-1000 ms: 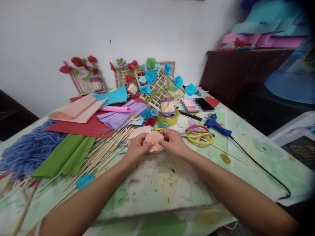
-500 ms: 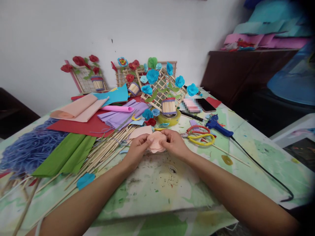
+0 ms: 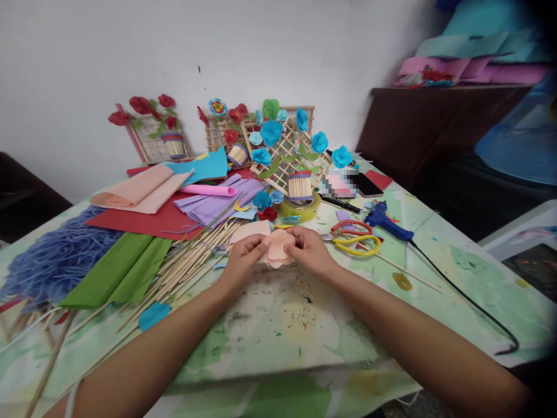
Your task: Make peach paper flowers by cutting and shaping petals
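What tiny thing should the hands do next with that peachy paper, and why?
Perhaps gently curl one wavy edge of the pale-peach, scalloped paper piece upward: the left hand and right hand pinch it at opposite sides, and it looks fairly flat, whereas the large, round, bright-blue paper flower farther back looks ruffled.

Left hand (image 3: 244,255) and right hand (image 3: 310,249) pinch one peach paper piece (image 3: 279,246) over the table (image 3: 261,348). At right: scissors (image 3: 359,237), blue glue gun (image 3: 389,223). At left: thin sticks (image 3: 198,253), green paper (image 3: 115,270), blue yarn (image 3: 56,255).
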`<state>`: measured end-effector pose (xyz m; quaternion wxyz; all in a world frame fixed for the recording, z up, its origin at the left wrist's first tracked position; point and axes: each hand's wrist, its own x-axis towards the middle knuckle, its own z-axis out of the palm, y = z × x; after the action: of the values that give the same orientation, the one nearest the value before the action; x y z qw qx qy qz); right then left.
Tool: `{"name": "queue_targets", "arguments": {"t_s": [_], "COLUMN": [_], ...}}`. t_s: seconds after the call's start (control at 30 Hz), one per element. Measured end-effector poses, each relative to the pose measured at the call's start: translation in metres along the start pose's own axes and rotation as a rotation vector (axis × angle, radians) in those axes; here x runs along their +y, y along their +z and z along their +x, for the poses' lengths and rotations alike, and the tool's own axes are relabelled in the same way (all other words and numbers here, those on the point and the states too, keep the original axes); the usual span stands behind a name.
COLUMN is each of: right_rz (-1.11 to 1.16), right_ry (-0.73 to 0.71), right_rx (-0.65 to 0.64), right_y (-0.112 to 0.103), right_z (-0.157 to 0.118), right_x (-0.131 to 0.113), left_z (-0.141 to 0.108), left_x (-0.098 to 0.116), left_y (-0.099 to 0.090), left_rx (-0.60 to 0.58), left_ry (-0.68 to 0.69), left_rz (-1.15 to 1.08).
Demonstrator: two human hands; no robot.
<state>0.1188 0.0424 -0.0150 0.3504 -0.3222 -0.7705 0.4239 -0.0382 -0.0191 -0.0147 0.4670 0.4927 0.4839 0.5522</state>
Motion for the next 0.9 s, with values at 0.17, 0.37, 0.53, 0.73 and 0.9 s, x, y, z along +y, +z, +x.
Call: {"name": "queue_targets", "arguments": {"t_s": [0.17,0.37,0.53,0.73,0.9], "right_rz": [0.041,0.021,0.014,0.231,0.288], "right_ry": [0.006,-0.002,0.029,0.032,0.065], "right_rx": [0.017,0.025,0.027,0.066,0.141], "right_y": [0.002,0.001,0.001,-0.001,-0.005], "right_z": [0.0,0.001,0.002,0.002,0.006], "right_x": [0.002,0.001,0.001,0.0,0.007], "left_z": [0.002,0.003,0.002,0.005,0.013], "left_x": [-0.002,-0.005,-0.005,0.002,0.009], "left_y": [0.0,0.0,0.002,0.001,-0.006], "left_rx": [-0.016,0.038,0.003,0.029,0.226], "left_ry": [-0.034,-0.043,-0.117,-0.191,-0.253], "left_rz": [-0.146,-0.018,-0.147,-0.255,-0.536]}}
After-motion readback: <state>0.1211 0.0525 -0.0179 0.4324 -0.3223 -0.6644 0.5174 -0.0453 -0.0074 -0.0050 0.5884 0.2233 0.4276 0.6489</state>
